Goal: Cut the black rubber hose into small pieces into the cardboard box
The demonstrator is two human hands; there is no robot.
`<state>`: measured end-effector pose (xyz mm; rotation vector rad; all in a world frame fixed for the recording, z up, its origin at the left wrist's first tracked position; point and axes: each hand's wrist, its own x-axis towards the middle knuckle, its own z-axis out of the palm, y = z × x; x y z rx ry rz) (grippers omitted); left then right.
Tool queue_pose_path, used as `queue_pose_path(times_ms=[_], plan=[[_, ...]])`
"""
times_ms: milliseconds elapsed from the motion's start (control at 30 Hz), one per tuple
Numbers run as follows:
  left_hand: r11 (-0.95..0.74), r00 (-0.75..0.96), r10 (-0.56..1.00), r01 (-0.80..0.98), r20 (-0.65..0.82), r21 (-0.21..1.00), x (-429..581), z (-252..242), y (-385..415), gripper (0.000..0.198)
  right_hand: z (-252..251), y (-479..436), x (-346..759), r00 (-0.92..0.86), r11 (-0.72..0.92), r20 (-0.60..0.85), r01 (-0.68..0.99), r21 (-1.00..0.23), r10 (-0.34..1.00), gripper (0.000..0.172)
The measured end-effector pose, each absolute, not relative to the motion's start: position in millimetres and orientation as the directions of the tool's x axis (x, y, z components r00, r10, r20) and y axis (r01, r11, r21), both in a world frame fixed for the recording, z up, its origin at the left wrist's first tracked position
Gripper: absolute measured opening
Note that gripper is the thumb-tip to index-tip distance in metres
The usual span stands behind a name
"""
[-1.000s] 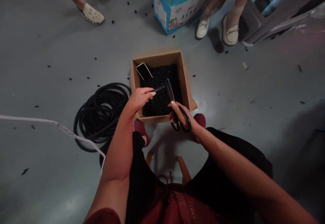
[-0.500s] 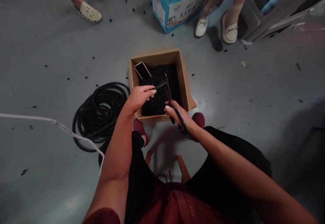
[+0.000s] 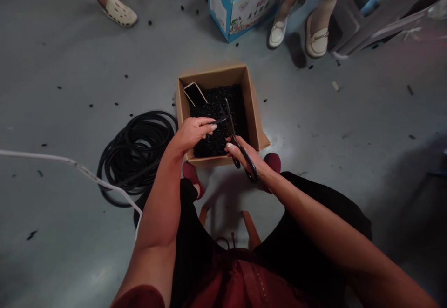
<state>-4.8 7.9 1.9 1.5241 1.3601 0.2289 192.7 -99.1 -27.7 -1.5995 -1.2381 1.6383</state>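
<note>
My left hand pinches a short black ribbed strip whose free end points right. In my right hand is a pair of black-handled scissors, its blades pointing up and slightly parted around the strip's free end. Both hands are over an open cardboard box. Many small black pieces fill its bottom. A phone-like dark rectangle with a pale rim leans in the box's far left corner.
Left of the box lies a coil of black tubing. A white cable crosses at left. Beyond stand a blue printed carton, a grey plastic stool and two other people's feet in pale shoes. Black bits dot the floor.
The scissor blades have opened a little around the strip's end. My hands stay nearly in place, and the whole view has shifted slightly.
</note>
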Motion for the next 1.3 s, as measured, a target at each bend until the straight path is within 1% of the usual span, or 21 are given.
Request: queue_pose_path(times_ms=[333,667,900,967,1067,1233,1300], plan=[[0.179,0.339,0.82,0.613,-0.461,0.77,-3.7,4.1,7.1,0.044,-25.2,-100.9,192.8,-0.155,-0.446,-0.481,0.215,-0.869,0.863,0.051],[0.193,0.345,0.808,0.61,-0.477,0.769,-6.2,-0.5,8.5,0.044,-25.3,-99.0,194.2,-0.143,-0.416,-0.48,0.327,-0.848,0.865,0.055],[0.202,0.385,0.789,0.575,-0.48,0.793,-8.1,-4.8,8.6,0.045,-30.7,-97.1,192.9,-0.097,-0.4,-0.473,0.404,-0.823,0.876,0.052],[0.21,0.38,0.79,0.57,-0.482,0.794,-8.3,-5.5,8.4,0.046,-29.4,-97.0,193.0,-0.099,-0.402,-0.475,0.397,-0.825,0.875,0.05],[0.216,0.382,0.786,0.567,-0.486,0.795,-8.6,-6.3,8.4,0.045,-24.6,-98.1,193.6,-0.113,-0.413,-0.475,0.345,-0.843,0.873,0.048],[0.207,0.403,0.771,0.574,-0.493,0.792,-7.8,-6.7,8.4,0.044,-18.8,-98.1,193.8,-0.134,-0.451,-0.498,0.274,-0.849,0.857,0.05],[0.208,0.397,0.77,0.583,-0.499,0.785,-7.2,-6.3,8.4,0.045,-19.8,-96.6,193.7,-0.131,-0.464,-0.511,0.274,-0.842,0.85,0.047]])
